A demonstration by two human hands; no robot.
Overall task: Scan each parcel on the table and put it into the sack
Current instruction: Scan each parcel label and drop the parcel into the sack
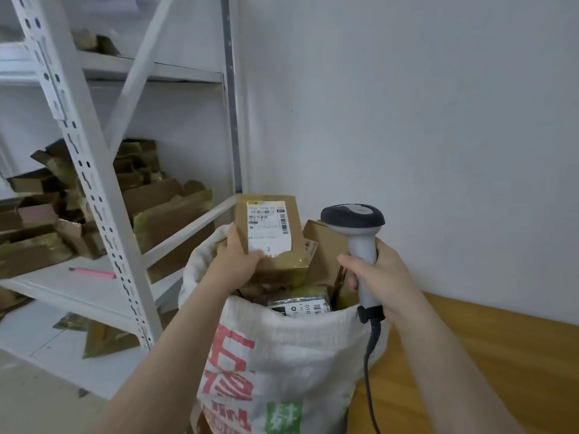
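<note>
My left hand (235,261) grips a brown cardboard parcel (283,233) by its lower left corner and holds it over the open mouth of the white woven sack (282,355). The parcel's white shipping label faces me. Several other parcels fill the sack, among them a dark one with a barcode label (300,305) and a brown box (326,245). My right hand (382,277) is wrapped round the grey handle of a barcode scanner (354,220). The scanner's dark head stands upright just right of the held parcel, and its cable hangs down over the sack.
A white metal shelving rack (103,214) stands to the left, its shelves piled with flattened and empty cardboard boxes (163,208). A pink pen (92,272) lies on one shelf. A wooden table (501,355) is at the lower right, against a white wall.
</note>
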